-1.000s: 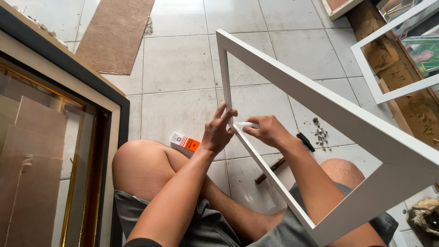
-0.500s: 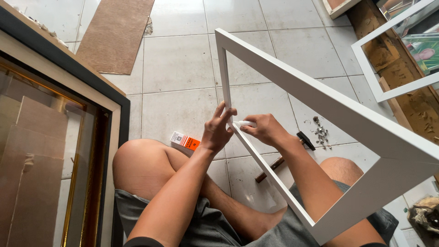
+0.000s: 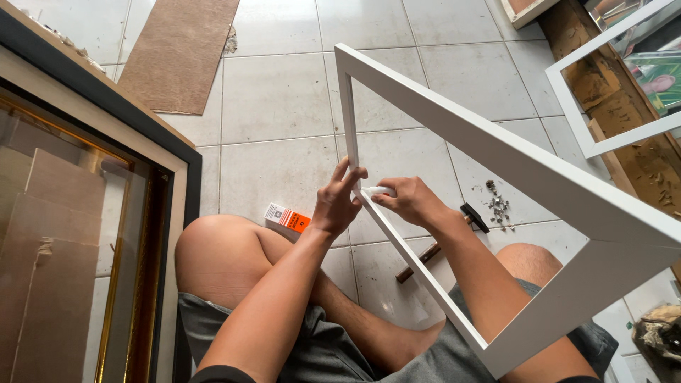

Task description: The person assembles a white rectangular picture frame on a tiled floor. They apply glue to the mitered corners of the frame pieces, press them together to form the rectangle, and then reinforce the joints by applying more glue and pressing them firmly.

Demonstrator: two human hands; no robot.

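Seated on the tiled floor [image 3: 277, 99], I grip the white frame's [image 3: 496, 152] corner with my left hand [image 3: 337, 202], fingers wrapped around it; my right hand [image 3: 411, 201] pinches a small white piece [image 3: 381, 191] against that corner. A hammer [image 3: 436, 245], loose nails [image 3: 499, 206] and an orange-and-white box [image 3: 287, 217] lie beneath.

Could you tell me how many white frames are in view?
2: one white frame held by both hands across the lap, another white frame lying at top right, partly cut off by the picture's edge.

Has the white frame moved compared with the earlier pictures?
No. The white frame keeps its place; its top corner lies at the same spot against the floor tile joints.
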